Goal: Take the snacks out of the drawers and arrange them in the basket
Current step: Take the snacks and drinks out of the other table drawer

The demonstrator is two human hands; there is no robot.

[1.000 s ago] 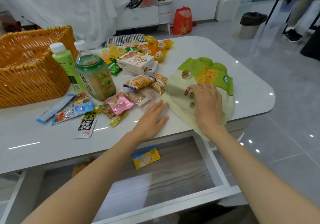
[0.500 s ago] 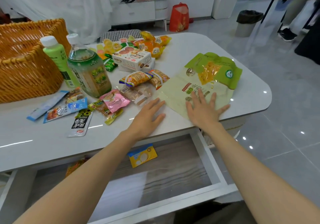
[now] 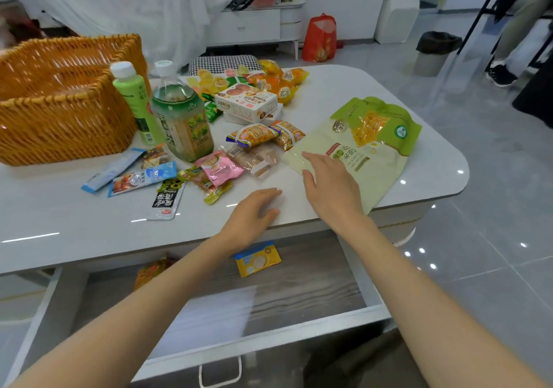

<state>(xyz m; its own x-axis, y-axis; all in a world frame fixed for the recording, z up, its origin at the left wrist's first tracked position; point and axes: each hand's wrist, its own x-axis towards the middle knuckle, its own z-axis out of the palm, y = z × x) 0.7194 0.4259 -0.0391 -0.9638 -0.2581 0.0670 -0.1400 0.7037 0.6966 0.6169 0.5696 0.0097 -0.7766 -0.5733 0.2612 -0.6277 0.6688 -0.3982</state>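
Observation:
A wicker basket stands at the table's left. Snack packets, two bottles and a snack box lie spread over the middle of the white table. A big green snack bag lies flat at the right. My right hand rests with straight fingers on the bag's near left corner. My left hand lies flat on the table near its front edge. Below, the open drawer holds a yellow-blue packet and an orange packet.
A checked stool cushion sits behind the table. On the floor beyond stand a red bag and a bin. A seated person's leg and shoe show at the far right.
My right hand slid back and left across the green bag, from its middle to its near left corner. The left hand stayed flat on the table. The camera shifted slightly.

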